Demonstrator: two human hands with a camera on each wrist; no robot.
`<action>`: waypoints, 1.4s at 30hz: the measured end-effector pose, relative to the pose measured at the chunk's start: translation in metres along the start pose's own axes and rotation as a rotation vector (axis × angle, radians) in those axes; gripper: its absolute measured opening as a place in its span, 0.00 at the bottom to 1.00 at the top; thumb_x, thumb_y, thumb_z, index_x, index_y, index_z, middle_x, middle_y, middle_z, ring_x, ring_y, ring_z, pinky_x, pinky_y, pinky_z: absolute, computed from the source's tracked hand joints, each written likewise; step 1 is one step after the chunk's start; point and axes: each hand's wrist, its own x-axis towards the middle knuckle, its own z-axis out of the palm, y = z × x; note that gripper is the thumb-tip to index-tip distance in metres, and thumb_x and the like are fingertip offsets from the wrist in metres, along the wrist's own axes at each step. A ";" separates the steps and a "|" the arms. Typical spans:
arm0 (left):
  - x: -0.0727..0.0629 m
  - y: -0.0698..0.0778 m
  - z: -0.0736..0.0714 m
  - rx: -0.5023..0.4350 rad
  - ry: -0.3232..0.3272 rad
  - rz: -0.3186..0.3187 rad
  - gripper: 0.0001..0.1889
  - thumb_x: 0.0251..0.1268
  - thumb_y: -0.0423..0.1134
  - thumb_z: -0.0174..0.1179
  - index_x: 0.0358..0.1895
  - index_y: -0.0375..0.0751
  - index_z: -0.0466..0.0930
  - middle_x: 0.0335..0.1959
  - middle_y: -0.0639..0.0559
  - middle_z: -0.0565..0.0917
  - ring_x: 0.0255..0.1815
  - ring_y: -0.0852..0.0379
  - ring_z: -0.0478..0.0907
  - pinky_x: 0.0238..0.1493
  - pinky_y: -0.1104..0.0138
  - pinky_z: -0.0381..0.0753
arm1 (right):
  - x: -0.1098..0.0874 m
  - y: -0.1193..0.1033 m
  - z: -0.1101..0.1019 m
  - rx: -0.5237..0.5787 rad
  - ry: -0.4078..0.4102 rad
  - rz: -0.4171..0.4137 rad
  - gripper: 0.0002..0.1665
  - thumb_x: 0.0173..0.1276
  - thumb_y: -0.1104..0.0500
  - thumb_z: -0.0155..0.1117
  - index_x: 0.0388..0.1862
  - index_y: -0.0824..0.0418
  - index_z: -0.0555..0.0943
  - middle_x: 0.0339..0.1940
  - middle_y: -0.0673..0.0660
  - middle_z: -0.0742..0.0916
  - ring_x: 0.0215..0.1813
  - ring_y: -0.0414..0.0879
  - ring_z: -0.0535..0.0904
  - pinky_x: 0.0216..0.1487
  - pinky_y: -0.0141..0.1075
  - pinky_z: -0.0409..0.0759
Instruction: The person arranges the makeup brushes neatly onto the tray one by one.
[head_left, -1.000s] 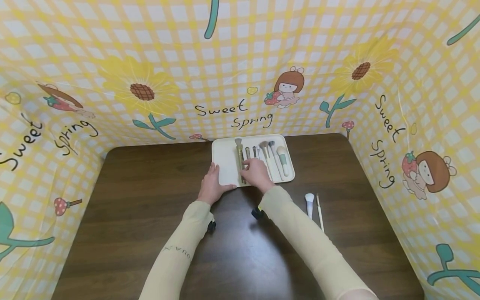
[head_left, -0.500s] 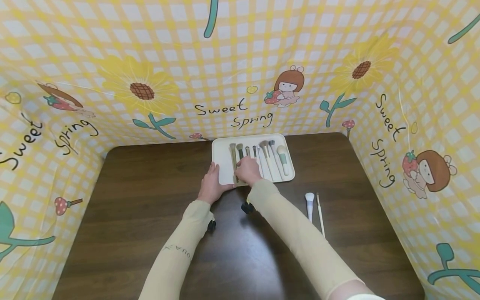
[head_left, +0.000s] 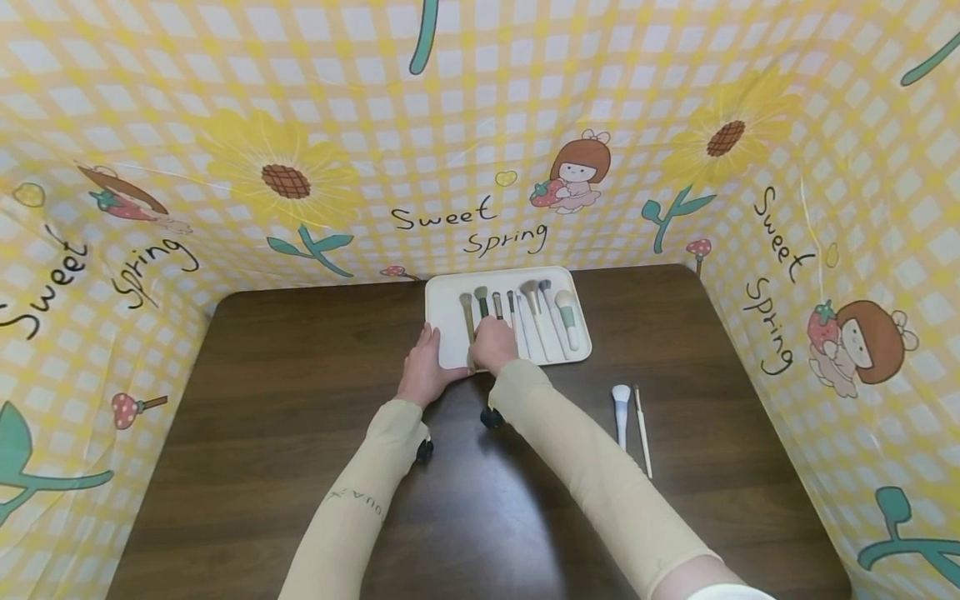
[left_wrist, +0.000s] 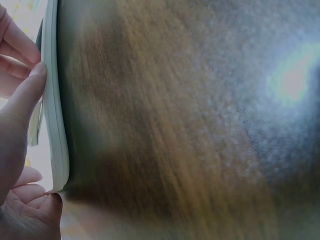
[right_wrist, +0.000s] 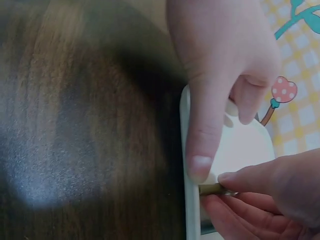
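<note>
In the head view a white tray (head_left: pixel 442 310) sits at the back of the table with several makeup brushes lying side by side in it. My left hand (head_left: pixel 422 371) holds the tray's near left corner, its thumb (left_wrist: pixel 30 95) on the front rim and its other fingers round the left side. With thumb and fingers, my right hand (head_left: pixel 495 344) pinches the handle end of the olive-gold makeup brush (head_left: pixel 467 310), leftmost in the row, just inside the front rim. Its handle (right_wrist: pixel 210 189) shows between the fingertips in the right wrist view. A green-handled brush (head_left: pixel 482 298) lies just right of it, partly hidden by that hand.
On the brown table (head_left: pixel 300 467), right of the tray, lie a white-and-lilac brush (head_left: pixel 620 408) and a thin pale-handled brush (head_left: pixel 642 433). A yellow checked cloth (head_left: pixel 337 167) with printed flowers walls the back and both sides.
My right hand has moved slightly left and down toward the front rim, bringing the olive-gold brush to the left of the green-handled one in the tray. The left hand stays put.
</note>
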 end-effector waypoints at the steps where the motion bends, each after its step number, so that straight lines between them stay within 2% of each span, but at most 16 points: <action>1: 0.000 0.000 0.000 0.000 -0.001 -0.001 0.58 0.53 0.56 0.78 0.76 0.21 0.55 0.77 0.24 0.52 0.76 0.31 0.56 0.69 0.46 0.66 | -0.001 -0.001 0.000 0.002 0.001 0.001 0.20 0.63 0.67 0.65 0.11 0.57 0.76 0.10 0.50 0.78 0.19 0.46 0.72 0.23 0.38 0.73; 5: -0.001 0.001 -0.001 0.004 -0.004 -0.005 0.58 0.53 0.56 0.78 0.76 0.22 0.55 0.78 0.25 0.52 0.75 0.30 0.58 0.68 0.45 0.67 | -0.005 -0.003 -0.002 -0.010 0.010 0.000 0.16 0.63 0.67 0.66 0.15 0.58 0.81 0.14 0.51 0.82 0.22 0.48 0.78 0.26 0.39 0.78; 11: -0.002 0.002 -0.002 -0.001 -0.004 -0.016 0.58 0.52 0.56 0.78 0.76 0.22 0.55 0.78 0.25 0.51 0.75 0.30 0.57 0.69 0.45 0.66 | -0.006 -0.005 -0.002 -0.039 0.034 -0.014 0.13 0.62 0.66 0.68 0.18 0.59 0.83 0.17 0.53 0.83 0.25 0.49 0.81 0.29 0.41 0.81; 14: -0.003 0.004 -0.003 -0.002 -0.009 -0.019 0.58 0.53 0.56 0.78 0.77 0.22 0.55 0.78 0.25 0.51 0.75 0.31 0.57 0.69 0.44 0.66 | -0.006 -0.004 -0.001 -0.046 0.040 -0.018 0.14 0.63 0.65 0.68 0.17 0.58 0.81 0.15 0.52 0.81 0.24 0.48 0.79 0.27 0.40 0.80; 19: -0.004 0.004 -0.003 -0.009 -0.014 -0.023 0.58 0.53 0.55 0.78 0.77 0.22 0.55 0.78 0.26 0.51 0.76 0.31 0.56 0.69 0.44 0.65 | -0.004 -0.003 -0.006 -0.043 0.062 -0.031 0.19 0.65 0.62 0.69 0.15 0.58 0.76 0.12 0.51 0.77 0.19 0.44 0.70 0.23 0.37 0.71; 21: -0.003 0.004 -0.003 -0.016 -0.009 -0.022 0.58 0.53 0.55 0.78 0.76 0.22 0.55 0.78 0.25 0.51 0.76 0.31 0.56 0.69 0.44 0.65 | -0.005 -0.005 -0.011 -0.031 0.087 -0.047 0.15 0.66 0.59 0.70 0.20 0.61 0.81 0.17 0.53 0.81 0.20 0.44 0.72 0.25 0.37 0.72; 23: -0.003 0.002 -0.002 -0.013 -0.005 -0.017 0.58 0.53 0.55 0.78 0.76 0.22 0.56 0.78 0.25 0.51 0.75 0.30 0.57 0.69 0.44 0.65 | -0.008 -0.008 -0.019 -0.001 0.113 -0.062 0.11 0.67 0.55 0.72 0.34 0.64 0.87 0.29 0.56 0.88 0.27 0.45 0.80 0.31 0.37 0.79; 25: -0.002 0.001 -0.002 -0.012 -0.002 -0.016 0.58 0.53 0.55 0.78 0.76 0.21 0.56 0.78 0.25 0.51 0.75 0.29 0.57 0.68 0.43 0.66 | -0.012 -0.012 -0.028 0.033 0.130 -0.075 0.20 0.68 0.52 0.72 0.49 0.66 0.87 0.43 0.60 0.90 0.39 0.49 0.86 0.42 0.39 0.83; 27: -0.002 0.000 -0.001 -0.006 -0.006 -0.015 0.58 0.53 0.56 0.78 0.76 0.22 0.55 0.78 0.25 0.51 0.75 0.29 0.57 0.68 0.43 0.66 | -0.015 -0.014 -0.038 0.072 0.147 -0.086 0.28 0.69 0.50 0.71 0.60 0.67 0.83 0.52 0.62 0.88 0.48 0.53 0.86 0.50 0.43 0.83; 29: -0.001 0.000 -0.001 0.000 -0.013 -0.020 0.59 0.52 0.57 0.78 0.76 0.22 0.55 0.78 0.25 0.51 0.75 0.30 0.57 0.69 0.44 0.66 | -0.017 -0.015 -0.047 0.107 0.152 -0.101 0.31 0.70 0.49 0.69 0.63 0.68 0.81 0.46 0.63 0.89 0.44 0.54 0.86 0.47 0.43 0.84; 33: -0.001 0.000 -0.001 0.001 -0.018 -0.026 0.59 0.53 0.58 0.77 0.77 0.24 0.55 0.78 0.26 0.51 0.74 0.29 0.58 0.68 0.44 0.67 | -0.020 -0.013 -0.062 0.147 0.185 -0.123 0.32 0.71 0.46 0.68 0.66 0.66 0.79 0.43 0.62 0.89 0.40 0.52 0.85 0.43 0.43 0.82; 37: -0.001 0.002 -0.002 -0.002 -0.016 -0.028 0.59 0.52 0.57 0.78 0.77 0.24 0.55 0.78 0.26 0.52 0.74 0.29 0.59 0.68 0.44 0.67 | -0.026 -0.009 -0.079 0.174 0.211 -0.125 0.35 0.72 0.44 0.67 0.68 0.66 0.77 0.54 0.63 0.87 0.49 0.53 0.83 0.50 0.45 0.81; 42: 0.000 0.003 -0.002 -0.010 -0.017 -0.039 0.60 0.51 0.58 0.78 0.77 0.25 0.55 0.78 0.27 0.52 0.75 0.30 0.58 0.70 0.46 0.65 | -0.040 0.002 -0.099 0.220 0.241 -0.137 0.38 0.71 0.44 0.68 0.71 0.65 0.74 0.56 0.64 0.85 0.53 0.55 0.83 0.52 0.47 0.80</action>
